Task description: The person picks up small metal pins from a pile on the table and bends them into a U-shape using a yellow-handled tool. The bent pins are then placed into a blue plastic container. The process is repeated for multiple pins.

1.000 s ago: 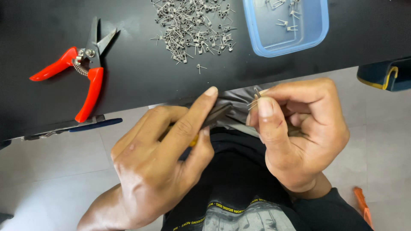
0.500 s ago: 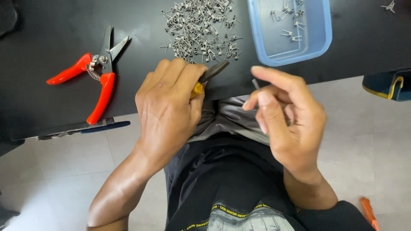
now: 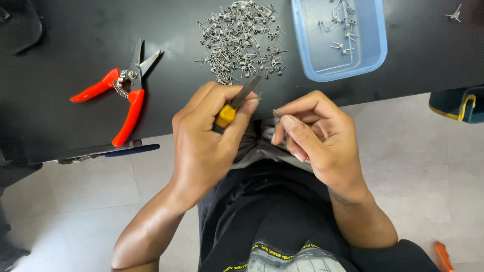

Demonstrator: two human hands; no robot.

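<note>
Holding a yellow-handled tool (image 3: 237,103), the left hand (image 3: 209,138) meets the right hand (image 3: 315,136), fingers pinching one small metal piece (image 3: 276,114); few pieces lie in the blue tray (image 3: 375,48), most remain piled (image 3: 239,38) at upper centre.

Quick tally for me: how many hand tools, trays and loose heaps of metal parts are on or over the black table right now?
Hand tools: 2, the red cutters on the table and the yellow-handled tool in the left hand.
Trays: 1, the blue tray.
Heaps: 1, the parts heap.
Total: 4.
</note>
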